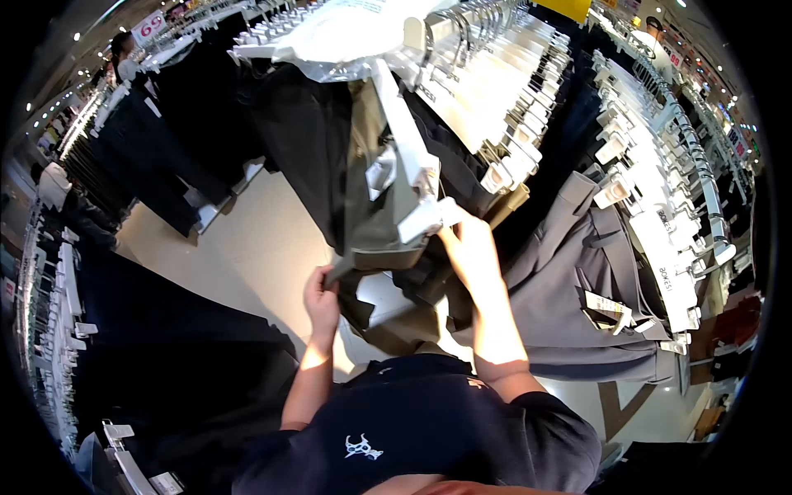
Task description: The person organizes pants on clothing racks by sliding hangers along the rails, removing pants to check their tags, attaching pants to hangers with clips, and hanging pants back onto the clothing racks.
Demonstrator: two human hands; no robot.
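Olive-grey trousers [384, 247] hang from a white clip hanger [404, 136] in front of my chest. At the hanger's near clip, my right hand [462, 235] is closed on the white end piece. My left hand [322, 297] pinches the waistband edge of the same trousers, lower and to the left. Black trousers [301, 140] hang just behind them, and a clear plastic bag with white contents [338, 33] lies over the hangers above.
Grey trousers [569, 280] with a tag hang from a rack at the right. Dark trousers [173, 322] fill the left side. A metal rail [701, 181] curves along the right. Two people stand far back, at the upper left and upper right.
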